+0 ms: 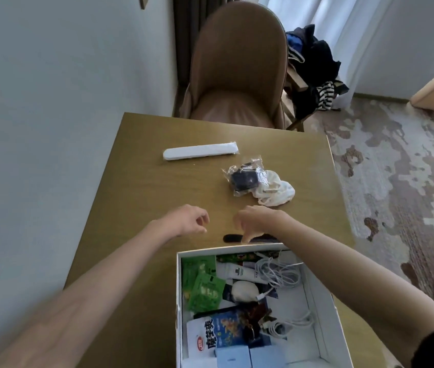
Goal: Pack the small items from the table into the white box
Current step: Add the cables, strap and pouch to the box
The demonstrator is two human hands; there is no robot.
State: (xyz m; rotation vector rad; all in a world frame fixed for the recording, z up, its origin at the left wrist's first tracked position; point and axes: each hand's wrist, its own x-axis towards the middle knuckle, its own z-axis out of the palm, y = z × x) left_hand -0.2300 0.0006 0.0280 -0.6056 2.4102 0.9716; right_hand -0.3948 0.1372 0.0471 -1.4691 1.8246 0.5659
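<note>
Reaching at frame centre, right hand (257,221) fingers pinch the slim black strip (230,238) beside the white box (324,296); it looks light and stiff, best taken mid-length; left hand (190,220) loosely curled, empty

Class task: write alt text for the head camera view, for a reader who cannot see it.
Both hands, left and right, reach past a partly filled white box toward a dark flat item on the wooden table.

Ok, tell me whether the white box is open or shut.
Open: the white box has no lid on, and its packets and cables show inside.
</note>
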